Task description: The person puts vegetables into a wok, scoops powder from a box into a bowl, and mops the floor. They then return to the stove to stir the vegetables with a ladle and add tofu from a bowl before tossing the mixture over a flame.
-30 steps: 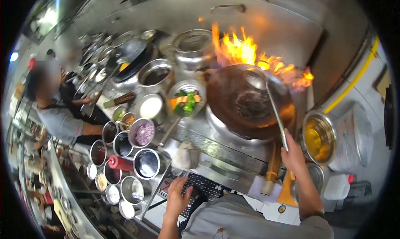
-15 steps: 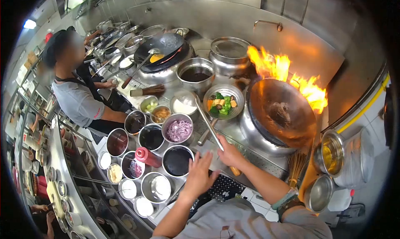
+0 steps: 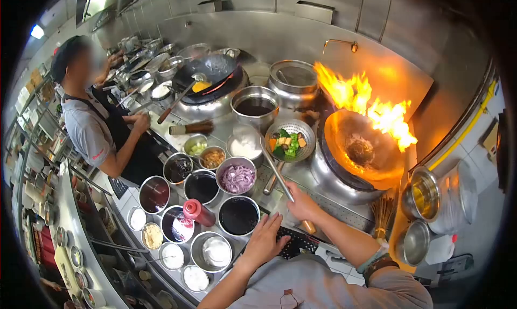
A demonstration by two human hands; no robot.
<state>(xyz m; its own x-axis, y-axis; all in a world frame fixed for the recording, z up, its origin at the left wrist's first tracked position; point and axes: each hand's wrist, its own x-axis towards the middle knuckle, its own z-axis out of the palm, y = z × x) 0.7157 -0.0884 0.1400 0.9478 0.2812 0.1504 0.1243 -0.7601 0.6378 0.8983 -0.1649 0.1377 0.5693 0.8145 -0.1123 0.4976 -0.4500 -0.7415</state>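
My right hand (image 3: 303, 202) is closed around the long metal shaft of a ladle (image 3: 274, 170), whose wooden grip end points toward me. The far end reaches the pot of white seasoning (image 3: 245, 146); I cannot clearly make out its bowl. My left hand (image 3: 265, 239) holds nothing, fingers outstretched, just below the pot of dark sauce (image 3: 238, 216). To the right, a wok (image 3: 371, 158) sits tilted on the burner with tall flames (image 3: 366, 104) behind it. Beside the wok, a perforated strainer (image 3: 291, 140) holds broccoli, mushroom and orange pieces.
Several pots of sauces and seasonings stand at left, including sliced purple onion (image 3: 237, 178) and a red squeeze bottle (image 3: 198, 212). A co-worker (image 3: 102, 115) stands at far left near a second wok (image 3: 204, 72). A bamboo brush (image 3: 382, 216) and metal bowls (image 3: 413, 242) lie at right.
My left hand has lowered slightly toward the counter edge. The ladle's far end remains by the white seasoning. Orange glow now fills more of the wok. The co-worker's hand has moved.
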